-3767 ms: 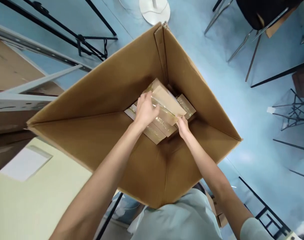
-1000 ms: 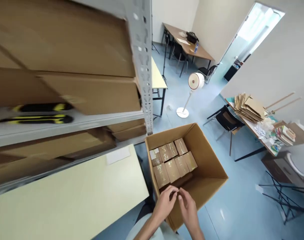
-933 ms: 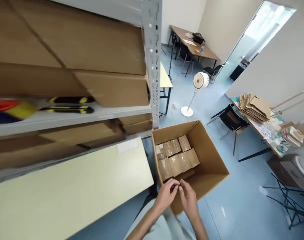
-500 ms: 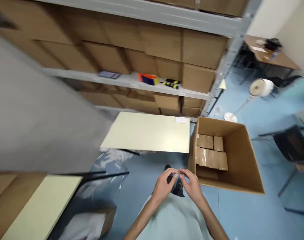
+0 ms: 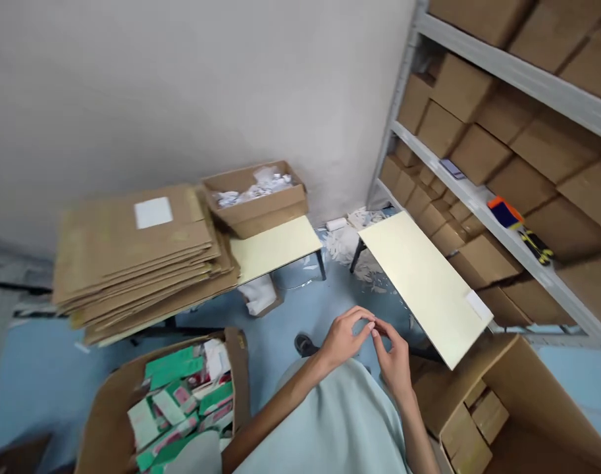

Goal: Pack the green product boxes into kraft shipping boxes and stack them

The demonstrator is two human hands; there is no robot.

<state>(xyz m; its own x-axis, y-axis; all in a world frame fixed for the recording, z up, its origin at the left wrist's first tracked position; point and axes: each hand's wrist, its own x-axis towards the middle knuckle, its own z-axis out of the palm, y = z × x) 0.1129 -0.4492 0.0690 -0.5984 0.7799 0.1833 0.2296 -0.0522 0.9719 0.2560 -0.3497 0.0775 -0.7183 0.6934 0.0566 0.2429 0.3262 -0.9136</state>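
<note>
My left hand [image 5: 347, 338] and my right hand [image 5: 393, 359] meet at the fingertips in front of my light shirt. The fingers of each are curled and pressed together in a pinch, and whatever may be between them is too small to make out. Beyond my right hand stands a pale narrow table [image 5: 423, 283] with a white slip [image 5: 478, 306] on its near end. At the lower right, a large open carton [image 5: 551, 388] holds small taped boxes [image 5: 490, 416].
Flattened cardboard [image 5: 117, 253] is stacked on the left table [image 5: 280, 247], beside a box of white scraps [image 5: 261, 217]. A carton [image 5: 107, 421] with green and white packs [image 5: 174, 401] stands lower left. Shelving [image 5: 527, 224] with boxes runs along the right. White scraps [image 5: 347, 243] litter the floor.
The view has swung left, bringing the stacked cardboard and the carton of green packs into sight. The shelving and the large carton have shifted right in the picture. My hands remain together at the fingertips.
</note>
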